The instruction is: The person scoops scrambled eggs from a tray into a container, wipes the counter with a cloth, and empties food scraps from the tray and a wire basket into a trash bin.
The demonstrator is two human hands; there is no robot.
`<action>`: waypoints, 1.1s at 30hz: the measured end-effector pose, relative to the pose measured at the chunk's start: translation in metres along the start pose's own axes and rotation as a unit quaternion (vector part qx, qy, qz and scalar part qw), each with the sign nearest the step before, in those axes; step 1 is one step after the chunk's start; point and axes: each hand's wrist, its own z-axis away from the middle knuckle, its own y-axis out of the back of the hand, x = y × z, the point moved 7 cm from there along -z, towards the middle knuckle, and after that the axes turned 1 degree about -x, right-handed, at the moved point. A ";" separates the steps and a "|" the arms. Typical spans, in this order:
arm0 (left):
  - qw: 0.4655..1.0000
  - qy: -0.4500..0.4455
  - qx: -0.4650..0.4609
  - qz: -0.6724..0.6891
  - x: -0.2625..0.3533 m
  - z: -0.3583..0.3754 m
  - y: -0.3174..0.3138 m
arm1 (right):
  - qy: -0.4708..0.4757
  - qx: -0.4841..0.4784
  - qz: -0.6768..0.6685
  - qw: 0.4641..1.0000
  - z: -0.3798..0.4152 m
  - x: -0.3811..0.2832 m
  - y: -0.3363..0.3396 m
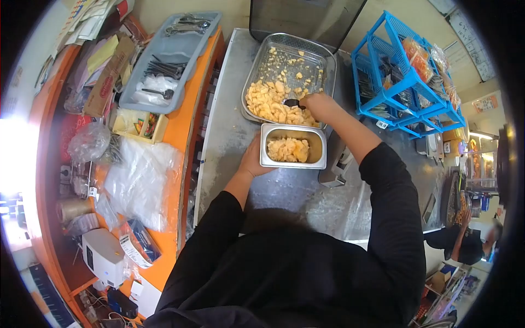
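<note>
My left hand (pixel 254 157) holds a small deep steel container (pixel 320 146) by its left side. Pale yellow food pieces (pixel 288 150) partly fill this container. Just beyond it lies a large perforated metal tray (pixel 328 68), with more yellow chunks (pixel 268 104) heaped at its near end and crumbs scattered farther back. Over the tray's near right part, my right hand (pixel 317 105) is closed on a dark utensil (pixel 291 102), whose end rests among the chunks.
A blue plastic rack (pixel 404 90) with packets stands at the right. On the left, an orange counter (pixel 170 218) bears a grey cutlery tray (pixel 192 60), plastic bags (pixel 136 183) and a white device (pixel 103 257). Another person (pixel 471 243) is at the far right.
</note>
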 end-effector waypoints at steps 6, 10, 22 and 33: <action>0.999 -0.039 0.020 0.001 -0.027 0.001 -0.010 | -0.029 -0.066 -0.042 0.997 0.018 0.004 0.005; 1.000 -0.017 0.005 0.003 -0.010 0.000 -0.006 | -0.108 -0.109 -0.022 0.988 0.022 -0.016 0.022; 0.999 -0.026 0.017 0.024 -0.008 0.001 -0.003 | -0.234 -0.028 -0.165 0.958 0.015 0.043 -0.010; 0.998 -0.028 0.035 0.048 -0.012 0.000 -0.004 | -0.031 0.023 -0.236 0.971 0.088 -0.010 0.040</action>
